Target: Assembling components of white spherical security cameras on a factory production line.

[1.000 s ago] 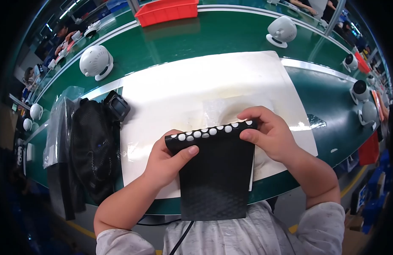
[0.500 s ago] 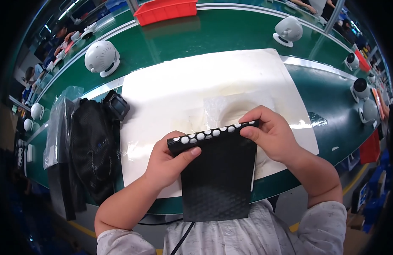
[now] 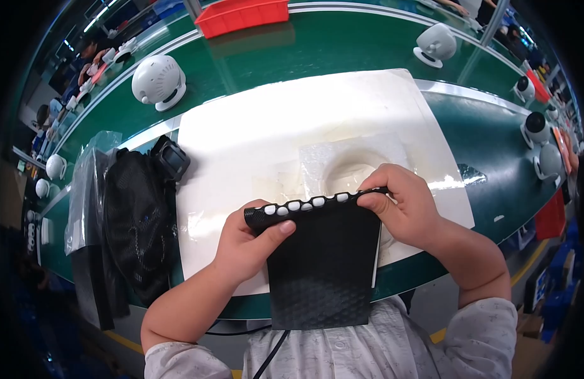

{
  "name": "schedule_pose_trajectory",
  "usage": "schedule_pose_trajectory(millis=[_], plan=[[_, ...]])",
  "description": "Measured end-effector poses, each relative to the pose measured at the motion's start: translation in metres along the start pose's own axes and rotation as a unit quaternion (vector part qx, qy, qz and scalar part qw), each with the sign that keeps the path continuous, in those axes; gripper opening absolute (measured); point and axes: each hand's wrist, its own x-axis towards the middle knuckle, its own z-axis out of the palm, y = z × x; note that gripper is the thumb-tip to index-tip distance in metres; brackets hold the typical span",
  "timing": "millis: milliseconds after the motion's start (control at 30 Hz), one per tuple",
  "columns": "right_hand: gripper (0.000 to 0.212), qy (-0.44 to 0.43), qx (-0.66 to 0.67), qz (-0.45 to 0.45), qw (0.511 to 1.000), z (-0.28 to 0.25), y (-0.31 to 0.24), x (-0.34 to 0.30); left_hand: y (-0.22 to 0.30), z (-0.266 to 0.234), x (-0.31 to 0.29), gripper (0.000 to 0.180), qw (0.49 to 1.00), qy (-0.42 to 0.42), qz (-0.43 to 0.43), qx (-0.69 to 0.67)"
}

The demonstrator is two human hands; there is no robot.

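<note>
While I look down, the green bench (image 3: 342, 54) spreads out before me and bends away to both sides. A large white sheet (image 3: 241, 139) covers the part nearest me. In front of my body, across the bench's near edge, hangs the black panel (image 3: 320, 265) I am holding; its upper edge is over the white sheet, its textured lower end in front of my pale shirt. To my left lie a black mesh bag (image 3: 137, 221) and, on its outer side, a clear plastic bag (image 3: 86, 183). A red bin (image 3: 241, 19) stands at the far side. Just beyond the panel, a whitish pad (image 3: 317, 164) with a round outline lies on the white sheet.

My left grip (image 3: 244, 243) pinches the upper left corner, thumb on the near face, fingers hidden behind. My right grip (image 3: 405, 208) pinches the upper right corner between thumb and forefinger. Two rounded white devices (image 3: 158, 79) stand beyond the white sheet, well apart. A boxy dark device (image 3: 172, 158) sits by the mesh bag's upper end. Smallest, white spots (image 3: 294, 206) line the panel's top edge between my hands.
</note>
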Motion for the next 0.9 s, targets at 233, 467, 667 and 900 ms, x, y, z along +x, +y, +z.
schedule_pose_trajectory(millis=[233,467,667,900], plan=[[0.024,0.009,0.031,-0.023,0.999,-0.001,0.010,0.002,0.000,0.003,0.002,0.011,1.000,0.021,0.006,0.004],[0.052,-0.102,0.310,-0.072,0.943,-0.007,0.029,0.006,0.005,-0.017,0.001,0.013,0.992,-0.016,0.117,0.041],[0.037,-0.164,0.101,0.014,0.981,0.012,0.013,0.124,0.033,-0.042,0.006,0.014,0.953,-0.122,0.275,-0.031],[0.048,-0.289,-0.171,-0.025,0.942,0.154,0.019,0.279,0.055,-0.070,0.000,0.018,0.947,-0.115,0.268,-0.133]])
